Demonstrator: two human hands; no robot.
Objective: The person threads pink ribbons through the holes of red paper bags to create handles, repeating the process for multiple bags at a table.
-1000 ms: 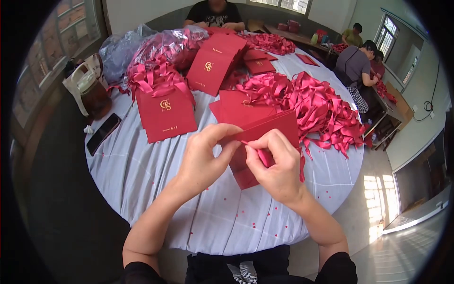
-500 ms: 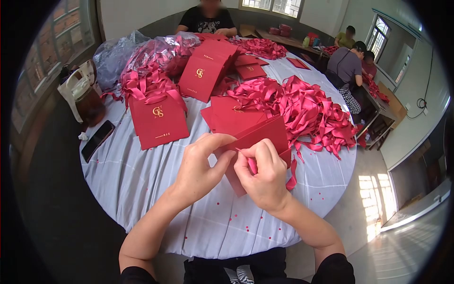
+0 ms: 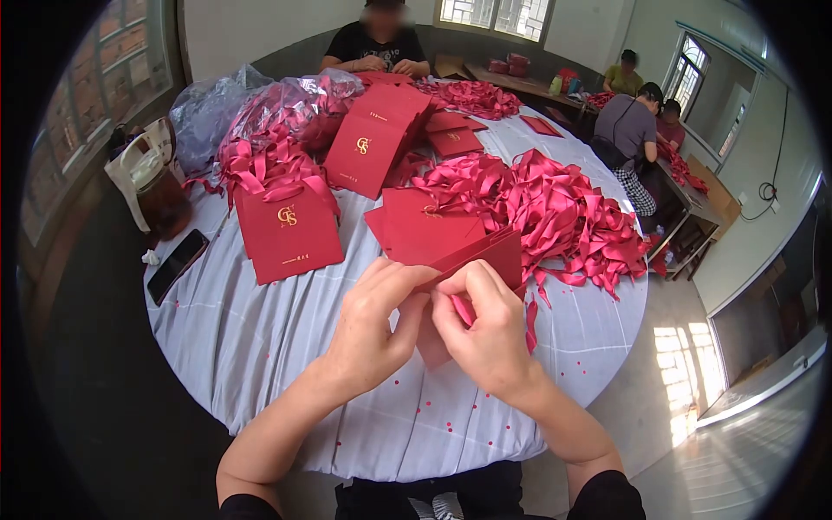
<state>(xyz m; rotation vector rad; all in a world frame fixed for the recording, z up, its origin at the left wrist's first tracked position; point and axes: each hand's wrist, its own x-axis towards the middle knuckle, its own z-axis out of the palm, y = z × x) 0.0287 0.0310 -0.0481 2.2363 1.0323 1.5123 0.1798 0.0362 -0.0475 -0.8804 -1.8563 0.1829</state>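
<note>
A red paper bag [image 3: 501, 260] is held up, tilted, over the near part of the table. My left hand [image 3: 374, 322] grips the bag's top edge, fingers on the far side and thumb on the near side. My right hand [image 3: 490, 334] is closed in a pinch on a red ribbon [image 3: 464, 308], its fingertips at the bag's edge close to my left thumb. The ribbon's tip is hidden by the fingers. Just beyond lie flat red bags [image 3: 429, 227] and a heap of red ribbons [image 3: 563, 208].
A finished-looking bag with ribbon handles [image 3: 290, 230] lies left, behind it a stack of bags [image 3: 373, 143] and plastic wrap [image 3: 217, 104]. A phone [image 3: 178, 264] and a brown jar [image 3: 163, 195] stand at the left edge. A person [image 3: 377, 52] sits opposite; others work at right.
The bag and both my hands sit slightly lower in view. My right fingertips have moved in against my left thumb, hiding the ribbon's tip. The person opposite shows both hands now.
</note>
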